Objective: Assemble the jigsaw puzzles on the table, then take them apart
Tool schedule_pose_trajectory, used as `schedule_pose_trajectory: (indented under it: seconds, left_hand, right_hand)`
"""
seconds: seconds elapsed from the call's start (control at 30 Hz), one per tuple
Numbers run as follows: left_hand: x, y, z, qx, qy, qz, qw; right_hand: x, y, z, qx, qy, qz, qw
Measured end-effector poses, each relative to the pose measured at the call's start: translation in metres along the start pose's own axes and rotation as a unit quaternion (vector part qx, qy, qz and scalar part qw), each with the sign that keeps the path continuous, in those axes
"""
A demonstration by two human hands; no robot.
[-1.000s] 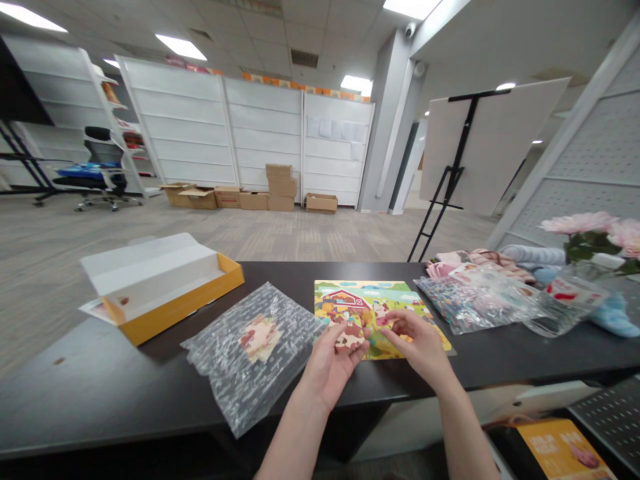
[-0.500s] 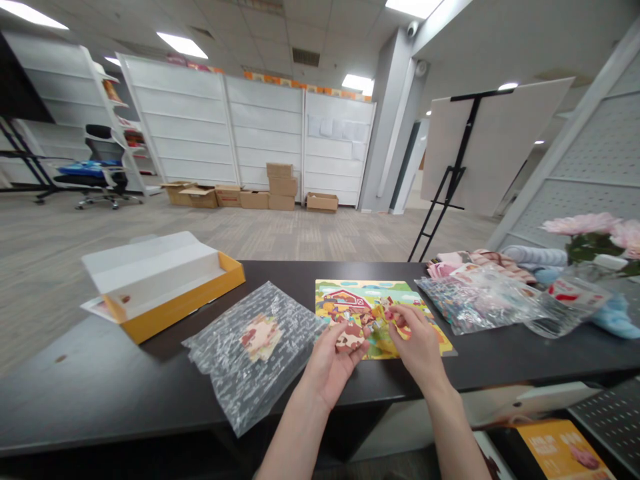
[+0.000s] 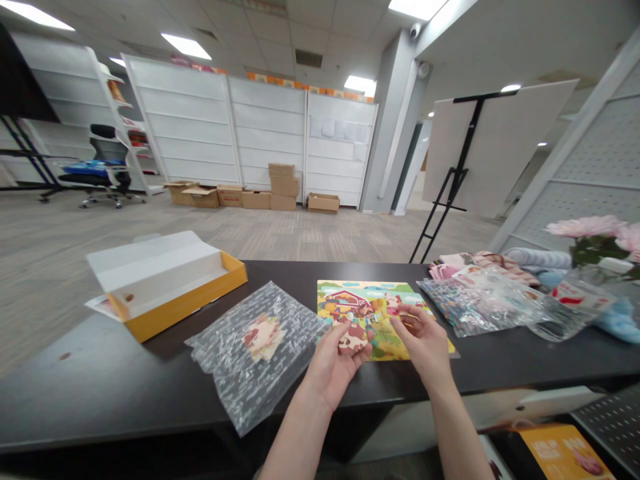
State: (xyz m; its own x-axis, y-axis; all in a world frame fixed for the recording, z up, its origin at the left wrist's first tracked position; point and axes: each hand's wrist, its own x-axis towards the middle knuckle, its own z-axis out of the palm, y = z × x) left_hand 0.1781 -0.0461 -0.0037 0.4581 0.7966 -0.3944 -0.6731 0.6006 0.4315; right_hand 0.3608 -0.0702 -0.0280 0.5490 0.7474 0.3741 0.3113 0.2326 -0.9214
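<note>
A colourful farm puzzle board [image 3: 373, 300] lies flat on the black table [image 3: 125, 387] in front of me. My left hand [image 3: 333, 363] is cupped palm up at the board's near left corner, holding several brown and cream puzzle pieces [image 3: 353, 340]. My right hand [image 3: 425, 343] hovers over the board's right half, its fingers pinched on a small piece I can barely see. To the left of my hands lies a crinkled clear plastic bag [image 3: 255, 350] with more pieces [image 3: 260, 333] inside it.
An open yellow box [image 3: 173, 310] with a white lid stands at the table's left. Clear bags [image 3: 480, 303], folded cloths and pink flowers [image 3: 595, 230] crowd the right end. A black easel with a white board [image 3: 480, 143] stands behind. Cardboard boxes and an office chair sit across the carpeted floor.
My right hand lifted a small piece off the board's middle and drew it right and back over the board. My left hand stayed put with its pieces.
</note>
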Motion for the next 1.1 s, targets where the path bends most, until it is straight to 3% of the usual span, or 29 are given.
schedule_pose_trajectory:
  seconds: [0.3, 0.8, 0.9, 1.03, 1.1]
  left_hand:
    - [0.000, 0.006, 0.001, -0.065, -0.050, -0.052, 0.995]
    - [0.003, 0.003, -0.002, -0.093, -0.058, -0.062, 0.992]
    - [0.001, 0.002, 0.000, -0.080, -0.047, -0.050, 0.994]
    - [0.000, -0.001, 0.001, -0.037, -0.021, -0.002, 0.999]
    - [0.000, -0.004, 0.001, -0.008, -0.007, 0.028, 1.000]
  right_hand:
    - [-0.007, -0.012, 0.009, 0.112, -0.072, 0.074, 0.988]
    - [-0.007, -0.013, 0.004, 0.138, -0.090, 0.053, 0.985]
    - [-0.005, -0.011, 0.003, 0.122, -0.051, 0.044, 0.990]
    - [-0.001, -0.005, 0.001, 0.101, 0.068, 0.031, 0.992]
    - [-0.001, -0.004, 0.001, 0.105, 0.084, 0.036, 0.990]
